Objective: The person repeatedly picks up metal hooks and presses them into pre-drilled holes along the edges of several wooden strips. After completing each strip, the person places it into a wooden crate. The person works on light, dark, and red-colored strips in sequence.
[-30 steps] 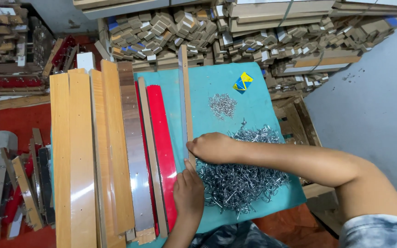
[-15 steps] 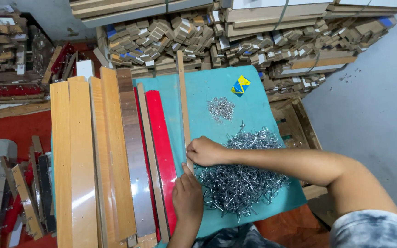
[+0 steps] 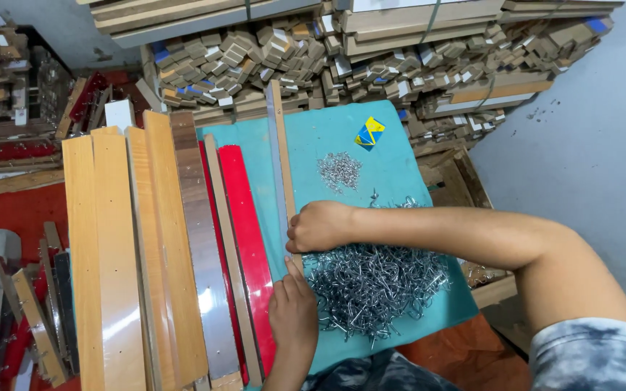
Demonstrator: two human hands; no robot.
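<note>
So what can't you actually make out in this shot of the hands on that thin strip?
Head view only:
- Right hand: fingers curl under over the thin wooden strip, so its grip there is hidden.
- Left hand: wrist cut off by the bottom edge; whatever is under the palm is covered.
- Pile of metal hooks: individual pieces too tangled to separate.
- Small heap of metal bits: too small to identify.
</note>
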